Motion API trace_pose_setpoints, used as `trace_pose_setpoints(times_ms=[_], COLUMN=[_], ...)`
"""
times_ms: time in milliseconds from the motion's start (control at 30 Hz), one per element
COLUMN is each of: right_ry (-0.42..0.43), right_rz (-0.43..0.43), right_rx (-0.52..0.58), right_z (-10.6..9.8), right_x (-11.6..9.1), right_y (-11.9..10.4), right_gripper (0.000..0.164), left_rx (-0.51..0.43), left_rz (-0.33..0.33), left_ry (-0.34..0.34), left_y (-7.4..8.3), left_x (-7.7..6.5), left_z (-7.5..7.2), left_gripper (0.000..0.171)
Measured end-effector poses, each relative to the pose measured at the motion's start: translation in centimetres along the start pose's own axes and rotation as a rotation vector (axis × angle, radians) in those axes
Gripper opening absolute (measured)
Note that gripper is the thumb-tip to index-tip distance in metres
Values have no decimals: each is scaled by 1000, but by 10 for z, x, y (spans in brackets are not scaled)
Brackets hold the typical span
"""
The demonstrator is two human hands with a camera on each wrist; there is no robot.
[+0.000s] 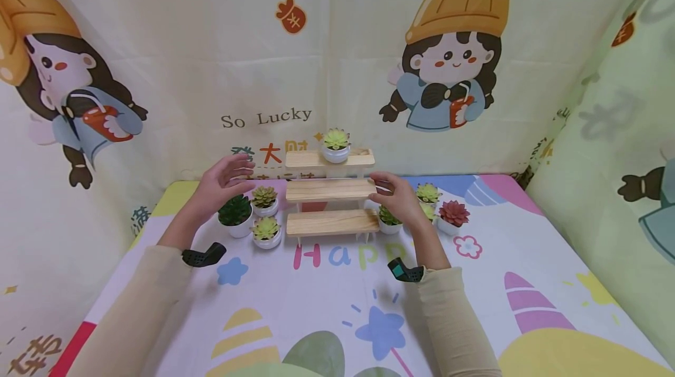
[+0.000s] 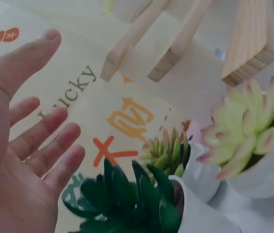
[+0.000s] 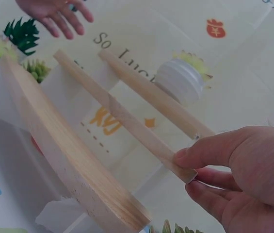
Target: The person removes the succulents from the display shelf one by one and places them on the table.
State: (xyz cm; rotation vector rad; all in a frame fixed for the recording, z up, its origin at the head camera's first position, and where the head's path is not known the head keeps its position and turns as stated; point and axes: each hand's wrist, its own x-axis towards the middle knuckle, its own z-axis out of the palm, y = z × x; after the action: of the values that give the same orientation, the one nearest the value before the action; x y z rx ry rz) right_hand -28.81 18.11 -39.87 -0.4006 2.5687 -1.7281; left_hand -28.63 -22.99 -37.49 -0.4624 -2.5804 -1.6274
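A three-step wooden shelf (image 1: 332,223) stands at the back of the table, with a pale green succulent in a white pot (image 1: 336,146) on its top step. My right hand (image 1: 396,198) is at the right end of the middle step (image 3: 120,114), thumb above and fingers below, pinching the board. To the left, my left hand (image 1: 221,180) hovers with spread fingers and holds nothing. Below it sit a dark green succulent (image 1: 235,214), a brownish-green one (image 1: 265,200) and a light green one (image 1: 266,231), all potted in white.
On the shelf's right, a green succulent (image 1: 389,218), a red succulent (image 1: 453,216) and yellow-green ones (image 1: 428,193) stand close by my right hand and forearm. A printed cloth (image 1: 327,289) covers the table, and a patterned curtain (image 1: 348,72) hangs right behind the shelf.
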Motion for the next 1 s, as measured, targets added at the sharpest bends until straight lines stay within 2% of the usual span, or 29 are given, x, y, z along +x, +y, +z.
trace_pose_setpoints(times_ms=[233,533,833,1000], right_ry=[1,3,6,6], right_rz=[-1,-5,-5,-1], right_rx=[-1,-4,-9,-9], right_z=[-1,-1,0,0], right_x=[0,1,0,-1], right_y=[1,1,0,-1], right_gripper=[49,48,50,50], left_rx=[-9,-37,-45,-81], left_rz=[54,53,99,123], left_ry=[-22,-38,-63,-91], left_y=[10,29,24,33], left_x=[7,12,29,33], left_z=[9,21,28,33], left_gripper=[65,64,64,63])
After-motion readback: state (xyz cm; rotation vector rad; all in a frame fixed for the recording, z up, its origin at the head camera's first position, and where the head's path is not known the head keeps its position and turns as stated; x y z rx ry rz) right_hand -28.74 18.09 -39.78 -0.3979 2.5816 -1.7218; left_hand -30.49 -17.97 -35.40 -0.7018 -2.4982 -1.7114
